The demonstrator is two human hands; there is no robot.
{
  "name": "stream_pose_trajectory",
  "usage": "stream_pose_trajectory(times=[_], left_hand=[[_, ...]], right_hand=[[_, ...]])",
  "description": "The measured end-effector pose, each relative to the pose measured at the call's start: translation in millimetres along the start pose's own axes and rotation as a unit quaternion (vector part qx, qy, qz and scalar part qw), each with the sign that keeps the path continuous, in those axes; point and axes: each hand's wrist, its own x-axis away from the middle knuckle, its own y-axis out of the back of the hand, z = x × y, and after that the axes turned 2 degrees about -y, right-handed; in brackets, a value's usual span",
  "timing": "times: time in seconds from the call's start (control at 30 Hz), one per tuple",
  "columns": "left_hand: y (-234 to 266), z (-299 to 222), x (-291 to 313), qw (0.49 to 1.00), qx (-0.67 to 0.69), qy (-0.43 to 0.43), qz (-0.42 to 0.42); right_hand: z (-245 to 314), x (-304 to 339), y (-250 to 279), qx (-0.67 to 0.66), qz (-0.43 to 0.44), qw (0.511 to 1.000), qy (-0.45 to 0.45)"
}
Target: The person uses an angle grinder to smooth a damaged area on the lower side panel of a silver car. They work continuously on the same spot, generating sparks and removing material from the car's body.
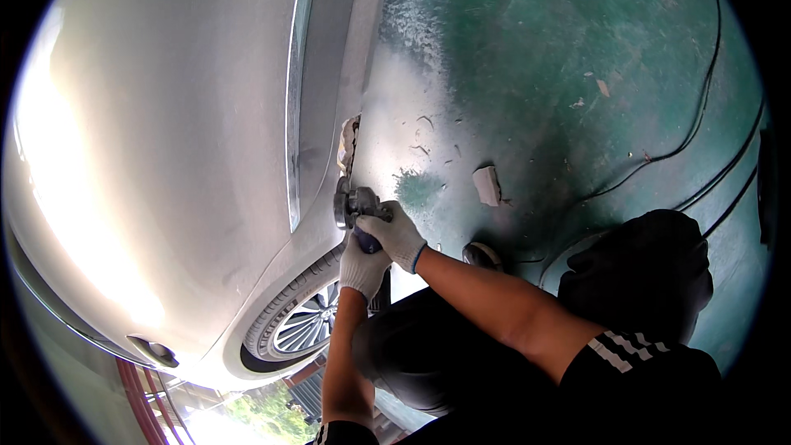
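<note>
Both my hands wear off-white knit gloves and are closed round a dark angle grinder (pixel 362 200). My left hand (pixel 365 268) grips its body from below, beside the car's wheel arch. My right hand (pixel 399 236) wraps it from the right. The grinder's round black head is against or very close to the lower sill of a silver car (pixel 222 115); contact cannot be made out. Just beyond the head, a ragged, torn opening (pixel 348 144) shows in the sill. The gloves hide much of the tool's body.
Below the sill lies a green floor (pixel 535 49) with a pale dusty band. A broken grey piece (pixel 487 186) and small scraps lie on it. Black cables (pixel 700 115) curve along the right. The car's wheel (pixel 309 317) stands close to my left forearm.
</note>
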Motion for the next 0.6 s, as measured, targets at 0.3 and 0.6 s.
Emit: stream_pose_trajectory(times=[0.3, 0.6], left_hand=[[3, -5, 0, 1.000, -0.001, 0.016, 0.006], [-1, 11, 1, 1.000, 0.012, 0.006, 0.001]], right_hand=[[-5, -4, -1, 0.073, -0.003, 0.997, 0.010], [-12, -2, -1, 0.043, -0.003, 0.999, 0.000]])
